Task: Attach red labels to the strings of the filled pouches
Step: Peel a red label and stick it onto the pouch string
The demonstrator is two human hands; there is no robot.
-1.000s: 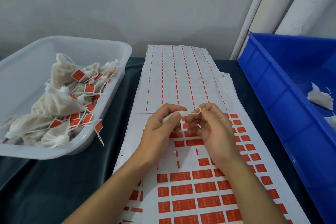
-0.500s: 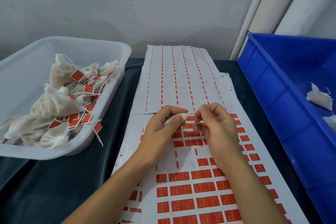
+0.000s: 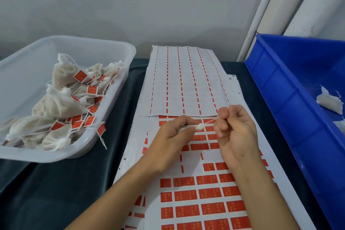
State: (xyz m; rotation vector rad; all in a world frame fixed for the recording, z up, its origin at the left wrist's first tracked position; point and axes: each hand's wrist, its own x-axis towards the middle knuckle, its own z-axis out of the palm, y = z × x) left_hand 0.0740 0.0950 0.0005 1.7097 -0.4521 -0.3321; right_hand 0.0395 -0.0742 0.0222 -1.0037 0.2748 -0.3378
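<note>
Dark cloth table [image 3: 78,183], label sheet [image 3: 209,209] on it. Left hand [image 3: 173,142] grips pouch [image 3: 199,127] above the sheet; right hand [image 3: 233,130] pinches its string [image 3: 211,121]. Advice: keep string taut, fold label squarely over it.

A plain grey wall [image 3: 130,5] stood behind the table [image 3: 56,183], which was covered in dark cloth. At the right, white pipes [image 3: 291,2] ran up the wall at a slant, one thin and two thick, their lower ends hidden behind the table's far edge. The light was soft and even, with faint shadow along the wall's foot.
</note>
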